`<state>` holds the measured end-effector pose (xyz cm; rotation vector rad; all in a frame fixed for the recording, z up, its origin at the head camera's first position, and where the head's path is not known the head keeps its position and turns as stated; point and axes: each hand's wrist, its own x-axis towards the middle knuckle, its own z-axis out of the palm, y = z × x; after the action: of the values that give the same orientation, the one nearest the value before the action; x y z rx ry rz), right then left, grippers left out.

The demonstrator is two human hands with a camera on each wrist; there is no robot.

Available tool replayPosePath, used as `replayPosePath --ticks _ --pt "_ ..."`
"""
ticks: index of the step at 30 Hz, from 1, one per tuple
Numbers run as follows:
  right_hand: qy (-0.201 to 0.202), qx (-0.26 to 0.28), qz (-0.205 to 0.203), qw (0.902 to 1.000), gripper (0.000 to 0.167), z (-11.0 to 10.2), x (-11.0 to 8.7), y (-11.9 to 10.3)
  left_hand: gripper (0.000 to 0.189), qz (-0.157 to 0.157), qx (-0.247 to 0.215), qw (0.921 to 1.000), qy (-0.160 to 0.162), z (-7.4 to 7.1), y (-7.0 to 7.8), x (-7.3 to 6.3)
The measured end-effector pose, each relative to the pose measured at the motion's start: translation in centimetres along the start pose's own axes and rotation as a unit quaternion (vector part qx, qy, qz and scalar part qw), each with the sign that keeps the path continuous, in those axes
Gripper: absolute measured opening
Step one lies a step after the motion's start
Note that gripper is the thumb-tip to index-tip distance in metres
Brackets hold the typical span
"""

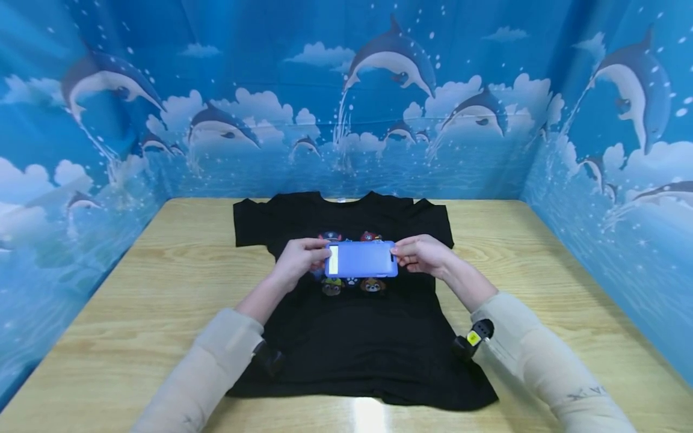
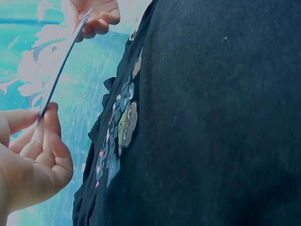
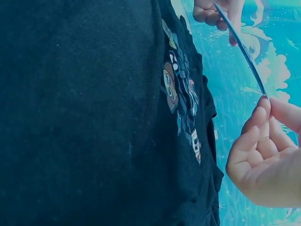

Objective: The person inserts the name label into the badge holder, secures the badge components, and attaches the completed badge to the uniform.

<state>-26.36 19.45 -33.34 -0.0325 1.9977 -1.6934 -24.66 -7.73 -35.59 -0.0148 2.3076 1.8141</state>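
A thin, flat blue rectangular panel [image 1: 361,260] is held level over the black T-shirt [image 1: 357,343], which has cartoon characters printed on its chest. It has a phone-like outline, a pale strip at its left end and a small dark slot at its right. My left hand [image 1: 299,261] pinches the left end between thumb and fingers. The opposite end is pinched by my right hand [image 1: 425,255]. Edge-on in the left wrist view, the panel [image 2: 63,68] looks very thin. From the right wrist it appears slightly bowed, clear of the shirt [image 3: 94,113].
The shirt lies spread on a light wooden table [image 1: 184,288], collar at the far side and hem near the front edge. Blue dolphin-print curtains [image 1: 260,72] enclose the back and both sides. A dark wrist device [image 1: 476,334] sits at my right sleeve.
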Motion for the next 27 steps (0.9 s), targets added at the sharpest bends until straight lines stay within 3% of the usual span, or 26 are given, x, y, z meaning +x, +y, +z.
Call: replayPosePath --ticks 15,27 --pt "0.070 -0.071 0.001 0.9951 0.014 0.80 -0.14 -0.12 0.034 0.000 0.014 0.9997 0.021 0.49 0.58 -0.54" --pt "0.074 -0.063 0.004 0.9953 0.012 0.98 -0.06 0.12 0.034 0.002 0.007 0.9998 0.020 0.71 0.46 -0.57"
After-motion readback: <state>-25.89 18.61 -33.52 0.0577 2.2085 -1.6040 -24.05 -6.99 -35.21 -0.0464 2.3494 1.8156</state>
